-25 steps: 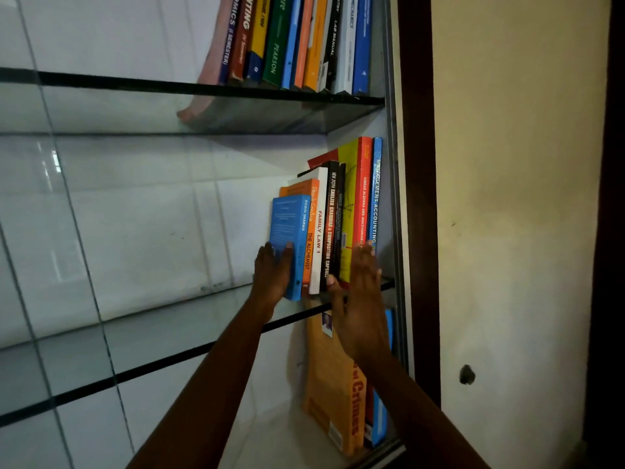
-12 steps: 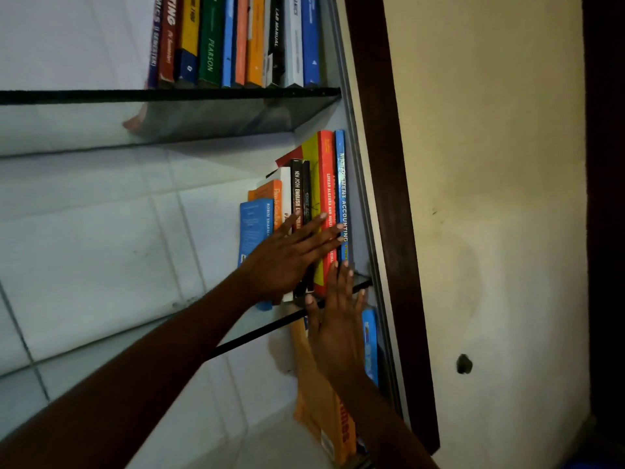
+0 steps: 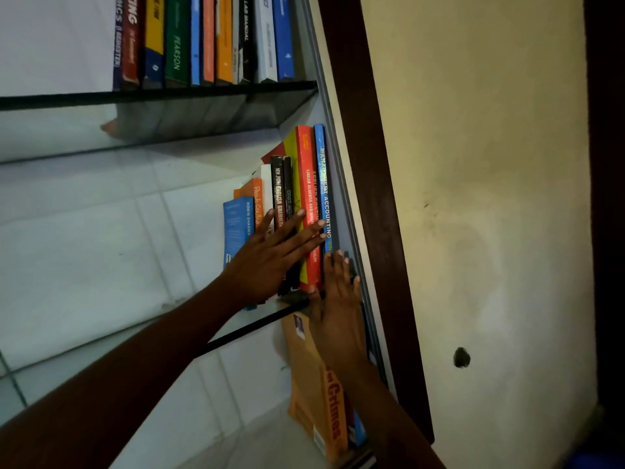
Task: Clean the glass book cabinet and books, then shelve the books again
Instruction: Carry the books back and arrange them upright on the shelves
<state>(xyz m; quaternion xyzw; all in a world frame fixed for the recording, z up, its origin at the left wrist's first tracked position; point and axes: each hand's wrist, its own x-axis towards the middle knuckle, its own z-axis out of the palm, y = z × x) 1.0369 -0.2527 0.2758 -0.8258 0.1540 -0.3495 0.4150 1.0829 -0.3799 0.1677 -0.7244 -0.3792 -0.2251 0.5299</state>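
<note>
The left hand (image 3: pixel 270 262) is lying flat, fingers straight, across the spines of the books (image 3: pixel 307 184). The right hand (image 3: pixel 338 309), also flat, is pointing up just beside it. The books are standing upright, spines outward, at the glass shelf's (image 3: pixel 236 333) right end.

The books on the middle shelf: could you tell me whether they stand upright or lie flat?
Upright: the books stand spine-out side by side, the left hand flat across them.

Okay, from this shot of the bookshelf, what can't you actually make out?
Head view, middle-shelf books: lower spines hidden behind the left hand.
Head view, top-shelf books: upper parts cut off by the frame edge.
Head view, orange book below: title partly covered by the right hand and wrist.
</note>
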